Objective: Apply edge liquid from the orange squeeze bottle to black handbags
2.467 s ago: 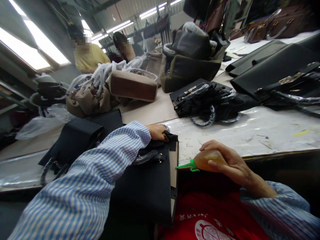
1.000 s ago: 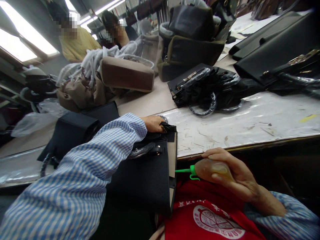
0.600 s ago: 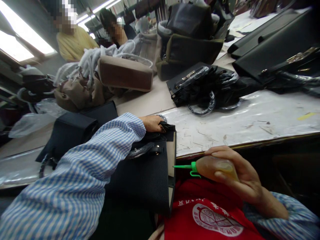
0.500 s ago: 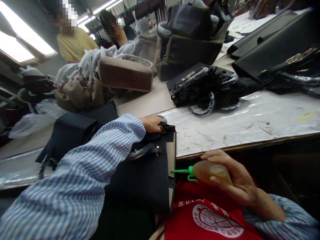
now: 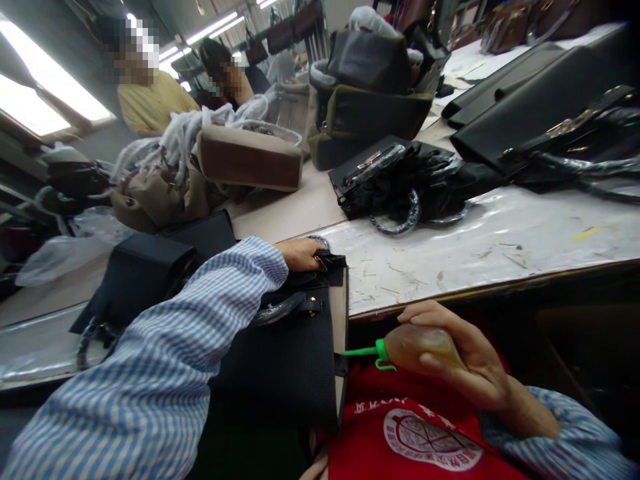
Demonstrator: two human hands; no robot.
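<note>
A black handbag (image 5: pixel 285 367) lies at the table's front edge, its beige-lined side facing right. My left hand (image 5: pixel 300 254) is closed on the bag's far top part, on black material beside a wrapped handle; its fingertips are partly hidden. In my right hand (image 5: pixel 463 353) is a soft bottle (image 5: pixel 417 345) of amber liquid, fingers wrapped round it. The bottle's green nozzle (image 5: pixel 360 351) points left, its tip at the bag's side edge near a small dark tab.
Black bags with wrapped handles (image 5: pixel 400 180) lie beyond the white table (image 5: pixel 450 257). More black bags (image 5: pixel 540 107) are at the right, brown ones (image 5: pixel 250 157) at the back left, a folded black one (image 5: pixel 135 273) at the left. Two people are in the background.
The nozzle tip has shifted slightly down along the bag's side edge, to the dark tab. The view has tilted a little. Both hands keep their hold.
</note>
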